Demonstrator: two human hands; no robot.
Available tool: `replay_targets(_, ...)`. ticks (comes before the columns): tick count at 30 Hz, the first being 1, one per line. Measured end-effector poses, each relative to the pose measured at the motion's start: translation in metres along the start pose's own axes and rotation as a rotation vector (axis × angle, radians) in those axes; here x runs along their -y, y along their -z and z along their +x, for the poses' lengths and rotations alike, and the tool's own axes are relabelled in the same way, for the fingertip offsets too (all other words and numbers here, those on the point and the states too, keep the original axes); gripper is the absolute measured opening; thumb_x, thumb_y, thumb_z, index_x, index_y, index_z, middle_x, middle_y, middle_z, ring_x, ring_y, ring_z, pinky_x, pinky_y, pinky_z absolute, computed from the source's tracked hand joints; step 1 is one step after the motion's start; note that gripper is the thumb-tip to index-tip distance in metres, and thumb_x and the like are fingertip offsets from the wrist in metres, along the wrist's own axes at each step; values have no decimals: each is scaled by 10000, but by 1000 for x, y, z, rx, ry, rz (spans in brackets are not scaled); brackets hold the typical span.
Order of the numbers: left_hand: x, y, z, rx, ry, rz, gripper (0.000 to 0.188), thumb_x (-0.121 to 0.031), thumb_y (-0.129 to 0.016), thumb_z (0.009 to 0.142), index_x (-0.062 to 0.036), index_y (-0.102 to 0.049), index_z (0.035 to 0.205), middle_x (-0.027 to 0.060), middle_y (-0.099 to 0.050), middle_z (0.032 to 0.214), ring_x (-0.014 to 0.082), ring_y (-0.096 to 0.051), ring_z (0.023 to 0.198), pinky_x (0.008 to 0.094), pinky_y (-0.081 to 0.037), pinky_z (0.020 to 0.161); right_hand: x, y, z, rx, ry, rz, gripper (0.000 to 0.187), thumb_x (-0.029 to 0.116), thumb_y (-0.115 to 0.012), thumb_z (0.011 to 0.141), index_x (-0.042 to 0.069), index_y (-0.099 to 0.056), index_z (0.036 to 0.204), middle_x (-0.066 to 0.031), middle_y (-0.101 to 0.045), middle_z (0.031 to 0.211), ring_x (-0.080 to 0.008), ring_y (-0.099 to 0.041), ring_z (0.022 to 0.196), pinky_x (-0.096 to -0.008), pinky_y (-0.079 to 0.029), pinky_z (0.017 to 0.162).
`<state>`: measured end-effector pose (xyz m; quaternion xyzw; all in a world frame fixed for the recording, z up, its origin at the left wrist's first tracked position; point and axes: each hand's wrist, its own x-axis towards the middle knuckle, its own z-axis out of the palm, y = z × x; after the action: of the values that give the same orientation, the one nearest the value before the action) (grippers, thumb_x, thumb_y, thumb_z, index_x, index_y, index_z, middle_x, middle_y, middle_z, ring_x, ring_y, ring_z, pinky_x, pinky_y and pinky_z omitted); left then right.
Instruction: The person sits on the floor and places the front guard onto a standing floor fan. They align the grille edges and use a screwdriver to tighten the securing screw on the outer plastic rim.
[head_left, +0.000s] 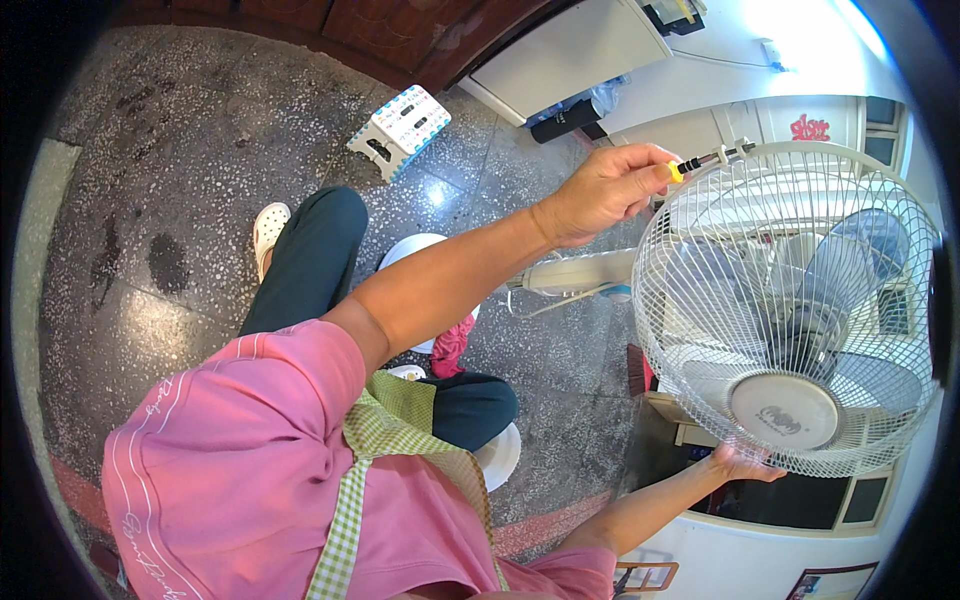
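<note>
My left hand point(610, 195) is closed around a screwdriver point(686, 166) with a yellow and black handle. Its metal shaft points at the upper rim of a white electric fan point(785, 410), where a small white clip sits. Whether the tip touches a screw is too small to tell. At the opposite, lower rim, my right hand point(745, 462) grips the wire guard, its fingers partly hidden behind the wires. Translucent blue-grey blades point(850, 250) show through the guard. The fan's pale stand point(580, 273) stretches leftward behind my left forearm.
A white patterned step stool point(412, 120) stands on the speckled floor point(180, 180). Near my legs are a round white object point(500, 455), partly hidden, and a pink cloth point(453, 345). A red brush point(640, 370) is beside the fan. A white cabinet point(570, 60) stands at the back.
</note>
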<state>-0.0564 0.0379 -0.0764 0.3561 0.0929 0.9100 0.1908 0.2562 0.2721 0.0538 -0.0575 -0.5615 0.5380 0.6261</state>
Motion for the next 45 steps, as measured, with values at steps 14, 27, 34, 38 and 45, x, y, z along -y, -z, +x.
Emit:
replay_targets(14,-7,1,-1,-17,18,45,205,-220,-488,871,-50,-541,971,-18,-514,738,20,-377,536,142,-281,457,1,-2,-2,72,-76,88,910,563,-668,534,98,-354,1250,-109,-360,1267,-306,-332,1170,-521,-269,958)
replay_targets(27,-16,9,-12,-60,39,31,148,-188,-535,838,-61,-502,907,10,-501,733,35,-407,538,162,-292,430,1,1,8,40,-19,18,874,579,-633,558,139,-350,1258,-110,-329,1287,-311,-300,1188,-524,-254,964)
replay_targets(34,-36,-3,3,-123,17,25,126,-119,-565,794,-33,-543,885,0,-484,696,44,-426,514,155,-294,421,7,0,5,56,-37,46,883,553,-648,550,113,-350,1255,-120,-347,1272,-310,-314,1180,-537,-261,954)
replay_targets(38,-43,-18,10,-99,59,36,148,-118,-575,784,5,-577,868,7,-513,685,32,-427,482,152,-294,400,6,-9,-1,46,-49,47,895,558,-652,542,104,-352,1253,-122,-351,1271,-306,-320,1178,-540,-261,952)
replay_targets(45,-50,-22,17,-46,73,6,250,-233,-604,776,2,-568,851,28,-518,671,26,-395,415,148,-263,341,2,-15,-3,44,-38,27,881,581,-633,546,133,-360,1254,-98,-349,1283,-304,-313,1185,-528,-261,958)
